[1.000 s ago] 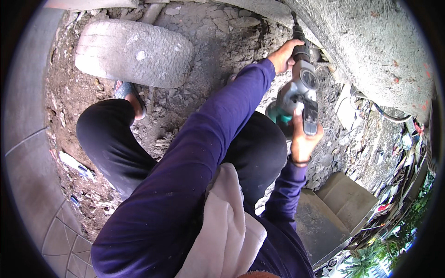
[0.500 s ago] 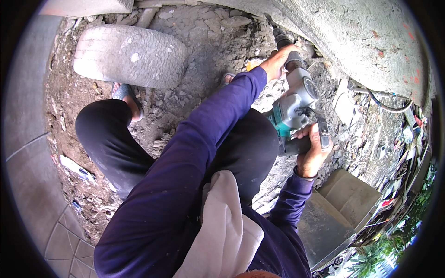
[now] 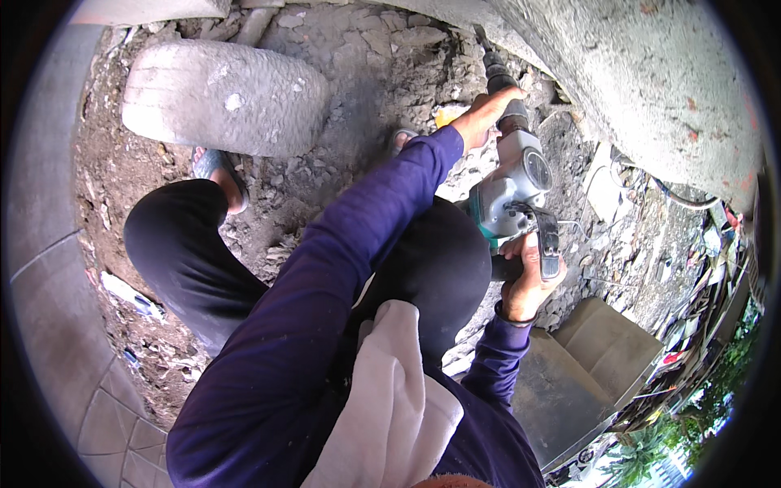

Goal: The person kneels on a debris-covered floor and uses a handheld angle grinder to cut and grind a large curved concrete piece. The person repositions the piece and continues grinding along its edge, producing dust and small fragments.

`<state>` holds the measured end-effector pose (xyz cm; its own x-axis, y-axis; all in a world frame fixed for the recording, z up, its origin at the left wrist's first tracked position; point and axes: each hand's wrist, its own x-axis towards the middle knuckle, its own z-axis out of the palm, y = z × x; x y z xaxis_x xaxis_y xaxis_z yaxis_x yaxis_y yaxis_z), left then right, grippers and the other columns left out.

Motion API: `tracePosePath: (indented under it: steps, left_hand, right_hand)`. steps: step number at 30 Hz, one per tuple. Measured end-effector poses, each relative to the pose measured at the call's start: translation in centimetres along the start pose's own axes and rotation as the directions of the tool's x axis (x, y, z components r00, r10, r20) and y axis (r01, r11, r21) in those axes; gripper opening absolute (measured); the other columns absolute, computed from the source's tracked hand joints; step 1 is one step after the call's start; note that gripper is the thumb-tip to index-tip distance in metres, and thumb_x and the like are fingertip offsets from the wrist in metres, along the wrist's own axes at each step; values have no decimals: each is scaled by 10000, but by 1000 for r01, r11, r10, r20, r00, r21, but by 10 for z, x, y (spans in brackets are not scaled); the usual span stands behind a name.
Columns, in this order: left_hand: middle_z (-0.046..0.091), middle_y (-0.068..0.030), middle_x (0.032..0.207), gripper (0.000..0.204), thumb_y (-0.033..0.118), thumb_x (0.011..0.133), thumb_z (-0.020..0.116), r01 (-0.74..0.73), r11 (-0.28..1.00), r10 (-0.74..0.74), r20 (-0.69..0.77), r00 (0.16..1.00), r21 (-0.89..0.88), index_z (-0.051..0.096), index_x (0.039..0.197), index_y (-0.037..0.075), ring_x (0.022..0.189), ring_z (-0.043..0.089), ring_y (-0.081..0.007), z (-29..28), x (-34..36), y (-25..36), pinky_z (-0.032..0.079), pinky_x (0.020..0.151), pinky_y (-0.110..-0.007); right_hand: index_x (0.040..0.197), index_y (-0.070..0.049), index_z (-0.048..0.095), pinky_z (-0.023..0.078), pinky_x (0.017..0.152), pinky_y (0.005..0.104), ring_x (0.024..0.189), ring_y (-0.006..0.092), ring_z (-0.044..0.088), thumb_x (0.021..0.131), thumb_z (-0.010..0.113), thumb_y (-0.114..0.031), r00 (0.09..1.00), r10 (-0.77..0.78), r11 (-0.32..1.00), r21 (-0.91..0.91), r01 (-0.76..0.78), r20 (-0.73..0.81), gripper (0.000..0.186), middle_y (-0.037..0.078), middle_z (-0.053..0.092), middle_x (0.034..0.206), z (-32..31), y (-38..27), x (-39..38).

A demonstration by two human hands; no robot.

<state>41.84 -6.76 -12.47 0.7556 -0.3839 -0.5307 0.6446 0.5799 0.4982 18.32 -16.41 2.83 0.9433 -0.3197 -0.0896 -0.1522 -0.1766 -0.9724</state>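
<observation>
A grey concrete block lies on rubble-strewn dirt at upper left. A curved concrete wall rises at upper right. Grey paving tiles edge the left side. A flat slab sits at lower right, beside scattered debris. A pale cloth hangs over the person's shoulder.

smooth grey plastic rotary hammer, rough matt concrete slab, crumbly rubble ground, soft purple cloth sleeve
</observation>
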Motion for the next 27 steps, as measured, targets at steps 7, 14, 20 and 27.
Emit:
tracePosePath:
  steps: [7, 14, 20, 27]
  left_hand:
    - [646, 11, 1012, 545, 560, 827, 793, -11, 999, 5, 160, 987, 38, 630, 1213, 212, 895, 622, -143, -4, -17, 7, 427, 887, -414]
    - [649, -28, 985, 522, 505, 816, 790, -17, 1000, 18, 89, 996, -10, 623, 1175, 166, 880, 660, -180, 4, 8, 30, 488, 850, -393]
    - [667, -27, 945, 433, 510, 815, 768, -96, 991, 89, 71, 993, 97, 650, 1090, 197, 863, 654, -195, 12, 26, 43, 481, 807, -399]
    - [669, -8, 946, 365, 531, 838, 716, 49, 997, -51, 27, 998, 57, 673, 1038, 229, 881, 623, -185, 16, 38, 60, 466, 858, -498]
  right_hand:
    - [917, 8, 704, 481, 636, 301, 652, 143, 629, 944, 767, -291, 998, -55, 994, -101, 51, -38, 307, 55, 686, 709, 8, 0, -14]
    - [897, -8, 719, 479, 657, 288, 650, 125, 622, 985, 747, -218, 1000, -17, 998, -65, 15, -19, 230, 48, 689, 711, 22, -20, 16]
    - [862, -3, 716, 480, 649, 283, 621, 139, 621, 963, 760, -194, 998, 60, 989, -132, -63, -27, 221, 59, 679, 688, 29, -67, 31]
    - [888, 7, 684, 497, 622, 323, 619, 150, 573, 975, 727, -145, 997, 60, 997, -43, -58, 53, 180, 42, 600, 718, 43, -100, 50]
